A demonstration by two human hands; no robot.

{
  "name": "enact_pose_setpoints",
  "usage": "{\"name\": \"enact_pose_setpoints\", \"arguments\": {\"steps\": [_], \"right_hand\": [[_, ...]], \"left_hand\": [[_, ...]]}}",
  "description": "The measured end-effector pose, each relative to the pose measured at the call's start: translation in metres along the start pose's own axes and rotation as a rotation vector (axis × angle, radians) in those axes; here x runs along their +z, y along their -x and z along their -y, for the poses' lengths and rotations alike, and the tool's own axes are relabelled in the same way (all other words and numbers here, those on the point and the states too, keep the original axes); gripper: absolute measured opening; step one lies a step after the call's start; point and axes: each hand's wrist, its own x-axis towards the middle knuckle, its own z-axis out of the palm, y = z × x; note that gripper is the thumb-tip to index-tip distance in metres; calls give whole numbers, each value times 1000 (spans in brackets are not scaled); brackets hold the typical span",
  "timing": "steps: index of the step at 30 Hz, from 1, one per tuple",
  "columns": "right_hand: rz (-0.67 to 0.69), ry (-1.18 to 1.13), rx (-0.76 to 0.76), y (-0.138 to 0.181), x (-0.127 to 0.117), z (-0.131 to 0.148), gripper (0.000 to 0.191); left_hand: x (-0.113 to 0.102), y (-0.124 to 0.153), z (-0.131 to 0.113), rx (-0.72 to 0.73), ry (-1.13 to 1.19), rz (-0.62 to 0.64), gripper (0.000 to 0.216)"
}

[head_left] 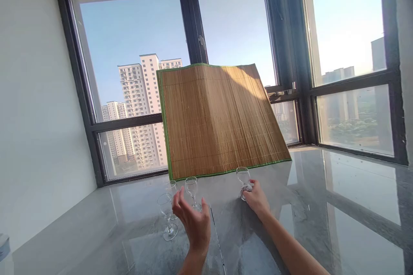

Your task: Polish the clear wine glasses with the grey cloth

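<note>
My left hand [195, 223] is raised with its fingers curved and apart, and nothing shows between them. Beside it stand three small clear stemmed glasses: a front one [164, 205], one behind it [171, 186], and a third [191, 185] just beyond my fingers. These are upright, though my hand partly covers them. To the right, my right hand [257, 200] pinches a crumpled whitish wad [247, 188], like cloth or tissue, at the lower part of another stemmed glass [242, 175]. Whether the fingers also grip that glass's stem is hard to make out.
A bamboo mat [222, 120] with green edging leans against the dark-framed windows behind the glasses. The glossy grey tiled surface [129, 223] has a dark joint line between my hands. A white wall [32, 107] rises at left, with a pale object [4, 247] at the lower-left edge.
</note>
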Motion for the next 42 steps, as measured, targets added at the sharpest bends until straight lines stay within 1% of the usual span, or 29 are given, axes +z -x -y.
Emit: {"name": "enact_pose_setpoints", "arguments": {"steps": [2,7,11,14,16,18,21,25,29,32,33,35,36,38,40,42], "right_hand": [[-40,73,27,1,0,3,55],[-117,12,-84,11,-6,4,62],[-175,69,-45,17,-14,8,65],[-113,95,-23,19,-14,8,67],[-51,91,-27,19,-12,8,69],[-4,113,-31,18,-11,9,70],[36,212,3,15,-9,13,70],[16,274,47,11,-8,16,67],[-57,200,39,18,-10,17,68],[-123,105,-16,34,-9,29,65],[-124,60,-65,41,-7,34,63],[-96,-59,-240,58,-1,46,58],[-63,-117,-345,66,3,52,56],[44,-179,-544,83,10,60,55],[151,-156,-687,98,14,66,58],[225,-67,-802,108,15,70,59]], "left_hand": [[1,1,2,-49,7,1,65],[6,4,10,-221,55,26,68],[11,11,16,-405,127,75,68],[14,18,19,-577,184,111,64],[14,21,17,-677,239,177,61],[13,23,13,-718,277,237,58],[13,26,6,-695,301,300,54],[17,31,-2,-611,337,375,57],[19,32,-7,-482,368,392,54],[20,30,-6,-407,367,400,52],[20,28,-4,-383,356,399,52],[22,27,2,-338,326,403,54],[24,26,5,-323,305,413,54],[26,26,9,-307,252,462,54],[28,28,9,-254,190,530,53],[27,29,4,-135,109,580,45]]}}
